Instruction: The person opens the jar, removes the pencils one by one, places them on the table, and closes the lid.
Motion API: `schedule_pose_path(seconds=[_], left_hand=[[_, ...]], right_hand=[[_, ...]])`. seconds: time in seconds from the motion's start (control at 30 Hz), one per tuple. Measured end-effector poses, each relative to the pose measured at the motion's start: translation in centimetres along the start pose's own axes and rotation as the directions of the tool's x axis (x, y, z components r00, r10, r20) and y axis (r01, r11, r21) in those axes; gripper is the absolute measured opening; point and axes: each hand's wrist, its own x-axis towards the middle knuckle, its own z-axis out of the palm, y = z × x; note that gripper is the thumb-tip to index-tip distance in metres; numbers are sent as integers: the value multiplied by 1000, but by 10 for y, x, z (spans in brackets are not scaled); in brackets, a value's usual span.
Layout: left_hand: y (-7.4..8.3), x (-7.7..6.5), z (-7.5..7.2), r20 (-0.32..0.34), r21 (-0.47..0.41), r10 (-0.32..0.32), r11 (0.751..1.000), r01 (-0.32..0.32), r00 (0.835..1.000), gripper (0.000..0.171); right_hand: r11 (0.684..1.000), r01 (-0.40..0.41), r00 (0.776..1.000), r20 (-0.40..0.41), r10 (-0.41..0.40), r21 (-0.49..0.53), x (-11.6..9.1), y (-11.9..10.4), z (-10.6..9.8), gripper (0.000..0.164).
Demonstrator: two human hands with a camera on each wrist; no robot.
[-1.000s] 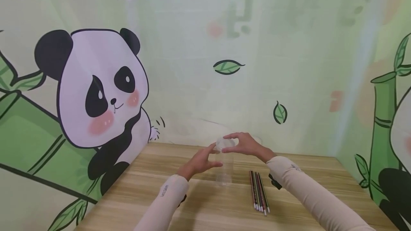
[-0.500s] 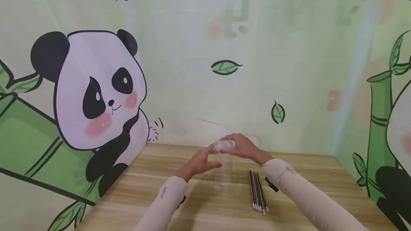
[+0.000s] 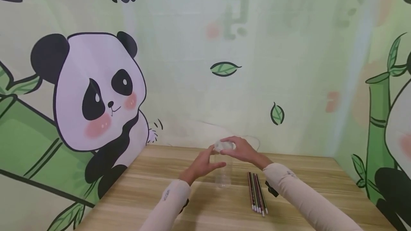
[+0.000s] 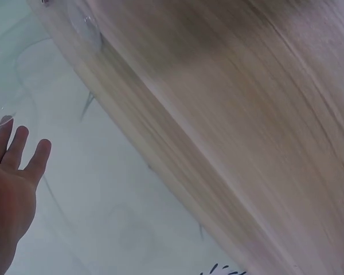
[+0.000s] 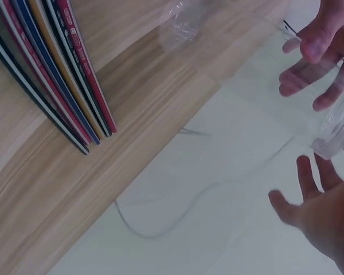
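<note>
A tall clear plastic jar [image 3: 223,181] stands upright on the wooden table in the head view, with a whitish round lid [image 3: 224,146] at its top. My right hand [image 3: 241,149] grips the lid between thumb and fingers, from the right. From the left, my left hand [image 3: 201,165] holds the jar's upper part, its thumb across the near side and its fingertips up by the rim. Through the clear wall, the right wrist view shows left fingers [image 5: 307,77] behind the jar. The lid's ridged clear edge [image 5: 335,129] shows there beside my right fingers.
Several striped pencils [image 3: 257,193] lie in a bundle on the table [image 3: 298,177], right of the jar, white ends towards me. The table's far edge meets a pale green wall [image 3: 179,99] printed with pandas, bamboo and leaves.
Both hands stay at the jar's top. My left thumb reaches slightly further across the jar. The head view has shifted a little; the pencils lie as before.
</note>
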Motion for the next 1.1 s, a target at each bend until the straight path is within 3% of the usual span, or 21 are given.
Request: schedule_pose_path(seconds=[0.13,0.27,0.37,0.47,0.57,0.73,0.87,1.0,1.1], left_hand=[[1,-1,-1,-6,20,-23,1000,23,1000,77],[1,-2,-1,-8,26,-40,999,40,999,77],[1,-2,0,-4,18,-33,999,33,999,76],[1,-3,1,-2,28,-28,999,28,1000,77],[0,-2,1,-6,34,-9,999,9,1000,77],[1,1,2,-10,23,30,999,-30,1000,75],[-1,2,3,-1,25,25,999,-24,1000,77],[-2,0,1,11,30,2,1000,-2,1000,78],[-4,-1,0,11,28,-10,1000,9,1000,78]], right_hand=[[995,-69,995,-81,63,-78,0,-2,8,53],[973,-164,974,-185,134,-161,1,-4,19,65],[962,-204,965,-204,166,-182,0,-6,24,72],[973,-186,973,-160,164,-137,-2,-9,23,72],[991,-132,988,-80,130,-25,-4,-8,14,63],[996,-47,999,-5,47,76,-5,10,4,58],[996,-72,994,-83,76,48,-6,15,9,62],[989,-146,970,-194,145,10,-7,12,19,69],[988,-156,966,-211,150,-13,-6,10,22,76]])
